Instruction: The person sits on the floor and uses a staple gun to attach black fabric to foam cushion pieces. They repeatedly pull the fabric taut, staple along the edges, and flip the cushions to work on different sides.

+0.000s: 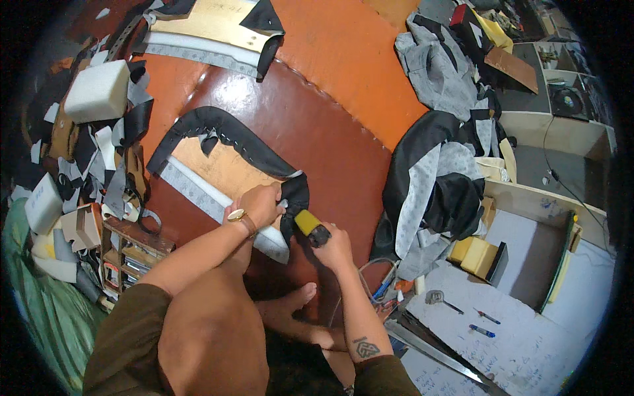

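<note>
A curved upholstery panel [218, 165] lies on the brown work surface, its wooden back facing up. Black cover fabric [228, 125] wraps over its far edge, with small bright marks along the fold, and white foam with grey-backed material [191, 191] runs along the near side. At the panel's right corner my left hand [259, 206] is closed on the black fabric, pressing it against the wood. My right hand [333, 247] grips a yellow and black staple gun [310, 226], held close to that corner beside my left fingers. Its nose is hard to see.
A second upholstered panel [211, 33] lies at the far end. Foam blocks [99, 91] and fabric scraps pile up on the left by a wooden rack [135, 244]. Black and grey covers [429, 185] heap on the right, beside a white board [495, 350] with pens. A hose [363, 267] curls near my right arm.
</note>
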`<state>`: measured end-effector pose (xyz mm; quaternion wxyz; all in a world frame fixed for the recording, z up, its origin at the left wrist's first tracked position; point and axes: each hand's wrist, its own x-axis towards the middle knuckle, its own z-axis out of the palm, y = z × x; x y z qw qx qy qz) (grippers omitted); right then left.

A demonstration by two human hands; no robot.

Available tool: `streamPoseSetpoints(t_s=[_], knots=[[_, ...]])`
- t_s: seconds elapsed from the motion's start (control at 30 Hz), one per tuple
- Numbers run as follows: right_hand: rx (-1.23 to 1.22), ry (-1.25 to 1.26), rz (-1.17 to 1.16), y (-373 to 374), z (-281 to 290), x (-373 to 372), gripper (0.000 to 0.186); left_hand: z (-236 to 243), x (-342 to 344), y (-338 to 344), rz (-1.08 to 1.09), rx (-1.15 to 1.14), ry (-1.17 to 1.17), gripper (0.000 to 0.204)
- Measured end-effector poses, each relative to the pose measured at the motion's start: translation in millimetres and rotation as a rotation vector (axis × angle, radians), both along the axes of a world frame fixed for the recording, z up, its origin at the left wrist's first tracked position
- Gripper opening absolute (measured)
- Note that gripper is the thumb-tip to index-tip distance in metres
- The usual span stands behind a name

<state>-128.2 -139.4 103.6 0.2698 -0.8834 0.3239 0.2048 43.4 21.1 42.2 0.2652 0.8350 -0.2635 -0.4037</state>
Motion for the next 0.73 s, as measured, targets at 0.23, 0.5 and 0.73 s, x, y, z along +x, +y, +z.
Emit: streamPoseSetpoints(t_s=[0.23,0.5,0.73], knots=[[-0.548,-0.073,-0.185,-17.0,-5.7,-36.2,0.056,-13.3,5.5,6.0,0.639,-0.421,-0.244,0.019],[0.105,-0.372,-0.233,7.6,-54.8,37.1,0.057,-98.7,74.2,180.0,0.925,0.038,-0.407,0.035],[0.315,-0.315,-0.321,2.9,-137.8,-8.5,0.062,-78.9,87.3,131.8,1.061,-0.343,0.119,0.043]])
